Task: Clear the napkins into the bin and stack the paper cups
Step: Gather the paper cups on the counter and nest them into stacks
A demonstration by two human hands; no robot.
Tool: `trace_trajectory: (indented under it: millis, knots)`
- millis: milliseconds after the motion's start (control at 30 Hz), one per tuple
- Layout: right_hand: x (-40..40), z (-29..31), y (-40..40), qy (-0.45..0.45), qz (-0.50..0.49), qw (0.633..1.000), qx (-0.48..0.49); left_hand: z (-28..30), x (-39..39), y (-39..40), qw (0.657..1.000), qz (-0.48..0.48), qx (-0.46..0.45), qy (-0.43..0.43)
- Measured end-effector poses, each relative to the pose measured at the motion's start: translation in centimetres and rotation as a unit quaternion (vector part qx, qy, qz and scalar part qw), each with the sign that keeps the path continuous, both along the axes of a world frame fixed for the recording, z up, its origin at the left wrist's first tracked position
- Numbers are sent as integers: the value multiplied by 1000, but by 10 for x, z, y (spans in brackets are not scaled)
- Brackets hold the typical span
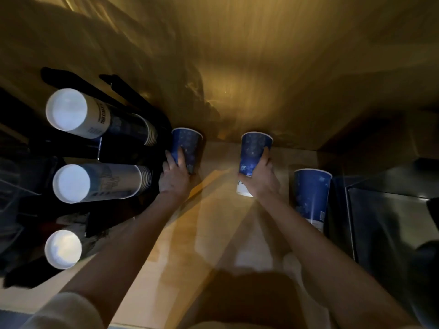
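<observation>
From the head camera, three dark blue paper cups with pale speckled print and white rims stand upside-down on a light wooden counter point(223, 224). The left hand point(174, 178) wraps around the left cup point(187, 148), just beside a black rack point(133, 96) holding stacked cup sleeves point(99, 182). The right hand point(260, 180) grips the middle cup point(253, 150). A third cup point(311, 193) stands untouched at the right, near a dark metal box point(392, 224).
</observation>
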State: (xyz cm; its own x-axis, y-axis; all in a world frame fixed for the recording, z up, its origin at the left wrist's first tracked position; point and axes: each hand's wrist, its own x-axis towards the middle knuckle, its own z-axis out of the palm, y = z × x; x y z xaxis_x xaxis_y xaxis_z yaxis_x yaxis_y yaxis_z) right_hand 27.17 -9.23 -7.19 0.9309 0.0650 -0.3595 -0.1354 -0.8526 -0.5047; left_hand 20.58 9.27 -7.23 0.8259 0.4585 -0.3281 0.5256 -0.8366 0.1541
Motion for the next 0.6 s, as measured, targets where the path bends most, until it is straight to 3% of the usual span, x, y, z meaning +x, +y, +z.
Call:
trace_trajectory:
  millis: [133, 267, 433, 600]
  knots:
    - [1, 1, 0, 17, -21, 999, 19, 8, 0, 0, 998, 34, -43, -2]
    - [2, 5, -4, 74, -81, 979, 171, 15, -2, 3, 987, 99, -124, -34]
    - [-9, 26, -8, 62, -107, 949, 290, 35, -5, 5, 913, 217, -335, -84]
    - [-35, 32, -7, 42, -125, 930, 342, 81, -18, -5, 867, 185, -443, -134]
